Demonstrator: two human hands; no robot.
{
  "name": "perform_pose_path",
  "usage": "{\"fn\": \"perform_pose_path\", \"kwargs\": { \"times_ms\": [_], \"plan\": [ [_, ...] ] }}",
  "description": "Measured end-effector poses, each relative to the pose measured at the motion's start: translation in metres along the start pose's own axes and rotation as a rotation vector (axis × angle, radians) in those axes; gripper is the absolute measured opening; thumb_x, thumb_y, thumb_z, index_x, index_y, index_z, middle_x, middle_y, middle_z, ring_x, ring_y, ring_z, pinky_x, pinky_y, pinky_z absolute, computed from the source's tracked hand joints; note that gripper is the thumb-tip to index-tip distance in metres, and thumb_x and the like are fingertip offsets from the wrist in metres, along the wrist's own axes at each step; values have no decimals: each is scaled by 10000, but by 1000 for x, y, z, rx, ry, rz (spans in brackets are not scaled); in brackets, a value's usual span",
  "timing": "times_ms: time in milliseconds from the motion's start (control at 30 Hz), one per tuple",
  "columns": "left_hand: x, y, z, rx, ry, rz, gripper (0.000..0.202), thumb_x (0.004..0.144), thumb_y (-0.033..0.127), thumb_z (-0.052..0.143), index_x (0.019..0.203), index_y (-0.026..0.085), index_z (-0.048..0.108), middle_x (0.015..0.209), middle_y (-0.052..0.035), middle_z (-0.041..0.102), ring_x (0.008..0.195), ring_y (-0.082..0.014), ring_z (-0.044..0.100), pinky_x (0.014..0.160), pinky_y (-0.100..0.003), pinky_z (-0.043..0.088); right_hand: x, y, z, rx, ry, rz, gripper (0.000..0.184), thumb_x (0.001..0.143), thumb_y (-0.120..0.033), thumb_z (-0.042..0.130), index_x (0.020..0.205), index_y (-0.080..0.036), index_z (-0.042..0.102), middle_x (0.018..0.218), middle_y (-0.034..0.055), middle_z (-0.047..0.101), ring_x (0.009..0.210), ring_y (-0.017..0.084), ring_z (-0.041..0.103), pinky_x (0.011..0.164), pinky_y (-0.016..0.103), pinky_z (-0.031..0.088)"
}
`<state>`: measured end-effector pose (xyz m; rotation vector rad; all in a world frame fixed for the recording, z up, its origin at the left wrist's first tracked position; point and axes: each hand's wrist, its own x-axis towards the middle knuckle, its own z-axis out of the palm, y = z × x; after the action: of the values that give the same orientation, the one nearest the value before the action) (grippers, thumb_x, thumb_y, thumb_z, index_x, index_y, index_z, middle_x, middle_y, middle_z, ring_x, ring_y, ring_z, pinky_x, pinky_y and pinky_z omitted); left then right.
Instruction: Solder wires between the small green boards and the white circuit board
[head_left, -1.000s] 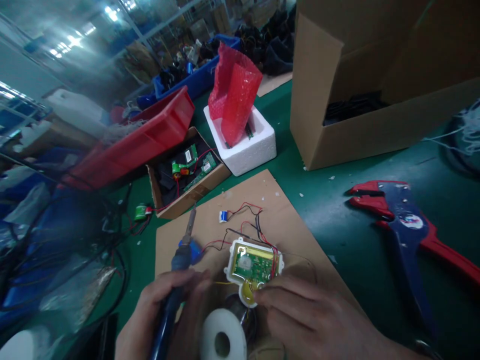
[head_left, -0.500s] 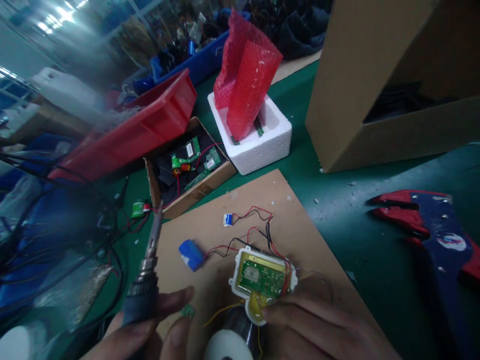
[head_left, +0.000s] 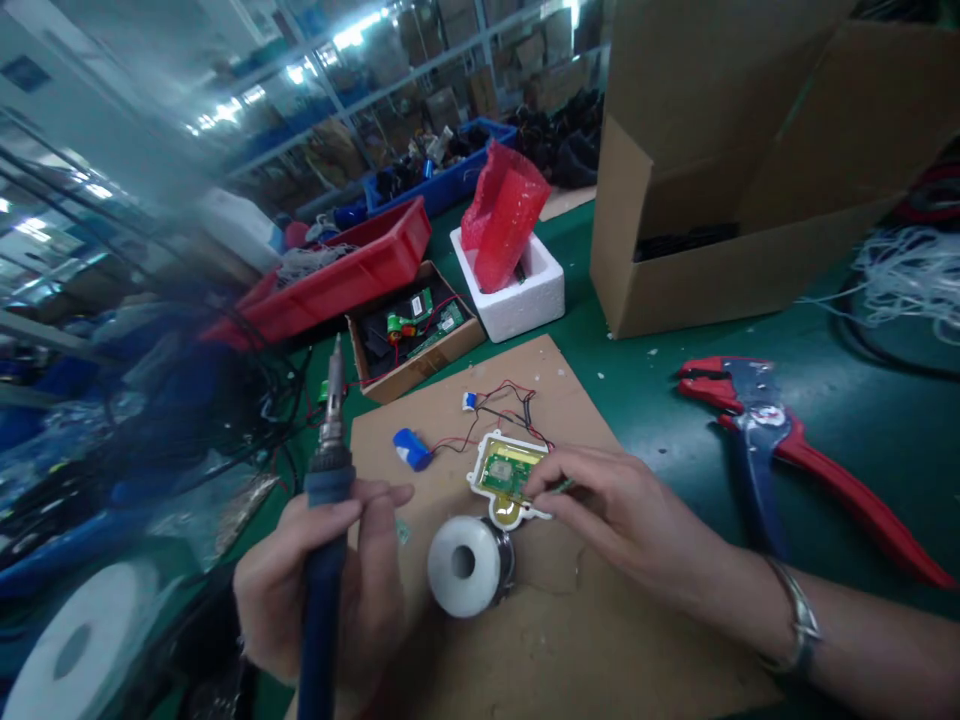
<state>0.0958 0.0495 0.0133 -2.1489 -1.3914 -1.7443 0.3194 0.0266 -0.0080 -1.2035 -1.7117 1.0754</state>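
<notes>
My left hand (head_left: 337, 590) is wrapped round the blue handle of a soldering iron (head_left: 327, 520), whose tip points up and away. My right hand (head_left: 607, 505) rests on a white housing with a green circuit board (head_left: 506, 472), its fingertips pinched on something thin at the board's right edge. Red and black wires (head_left: 502, 400) run from the board to a blue cylindrical cell (head_left: 411, 448) and a small blue connector (head_left: 469, 401). A white solder spool (head_left: 466, 564) stands just in front of the board. All lie on a brown cardboard sheet (head_left: 555, 620).
Red-and-blue wire strippers (head_left: 772, 440) lie to the right on the green mat. Behind are a large cardboard box (head_left: 720, 170), a white foam tray with red bubble wrap (head_left: 504, 215), a small box of parts (head_left: 414, 335), a red bin (head_left: 352, 272). Tangled cables lie left.
The camera has pulled back and up. My left hand raised the soldering iron upright, away from the board. My right hand moved from the housing's lower edge to its right side.
</notes>
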Motion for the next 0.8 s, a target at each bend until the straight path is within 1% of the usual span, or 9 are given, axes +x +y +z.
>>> {"fn": "perform_pose_path", "kwargs": {
  "times_ms": [67,133,233,333,433,500,600,667,800],
  "plan": [
    [5,6,4,-56,30,41,332,673,25,700,915,172,527,764,35,638,672,-159,690,624,-298,544,6,1,1,68,27,34,79,899,-205,551,900,-188,628,808,4,651,716,131,601,626,248,458],
    [7,8,4,-105,35,-5,297,719,13,665,937,163,529,784,23,639,667,-155,685,666,-320,548,14,0,3,199,3,81,82,903,-210,546,926,-167,613,757,2,636,663,117,599,574,229,462],
    [5,4,-1,-144,27,-92,236,760,46,653,925,165,532,772,15,646,643,-162,686,659,-334,554,29,-6,6,276,-40,90,95,886,-138,550,973,-145,587,781,13,642,695,109,619,613,228,496],
    [2,-3,-12,-136,27,-129,206,763,79,669,904,164,546,775,6,649,638,-168,694,643,-322,553,45,-15,11,184,-43,38,125,830,-89,611,944,-139,601,840,24,644,753,113,615,680,245,502],
    [-2,-7,-22,-111,28,-143,212,760,91,678,917,165,556,781,1,657,646,-170,699,645,-315,550,56,-24,15,124,-77,2,154,761,-80,692,878,-131,606,764,0,627,710,110,595,663,245,494],
    [-6,-9,-25,-100,36,-127,209,759,86,673,912,169,556,764,8,658,633,-160,694,647,-306,545,57,-29,18,95,-129,-25,188,735,-97,730,873,-128,606,747,-9,625,692,107,594,642,236,492],
    [-15,-9,-27,-136,26,-124,202,763,68,659,901,178,561,762,15,662,631,-144,689,666,-290,544,49,-32,22,44,-201,-63,201,728,-143,753,872,-133,614,788,-1,633,705,110,596,639,233,485],
    [-24,-7,-26,-203,-19,-158,204,771,66,648,911,189,565,802,9,667,662,-149,700,678,-288,555,41,-32,24,-26,-214,-88,175,738,-167,750,851,-145,618,796,-1,632,721,119,588,652,242,468],
    [-37,1,-21,-339,-184,-173,236,787,60,626,947,221,562,881,-5,673,796,-165,707,770,-305,564,30,-30,27,-239,-176,-197,98,792,-193,710,818,-164,620,796,-3,637,748,133,578,681,256,435]
  ]
}}
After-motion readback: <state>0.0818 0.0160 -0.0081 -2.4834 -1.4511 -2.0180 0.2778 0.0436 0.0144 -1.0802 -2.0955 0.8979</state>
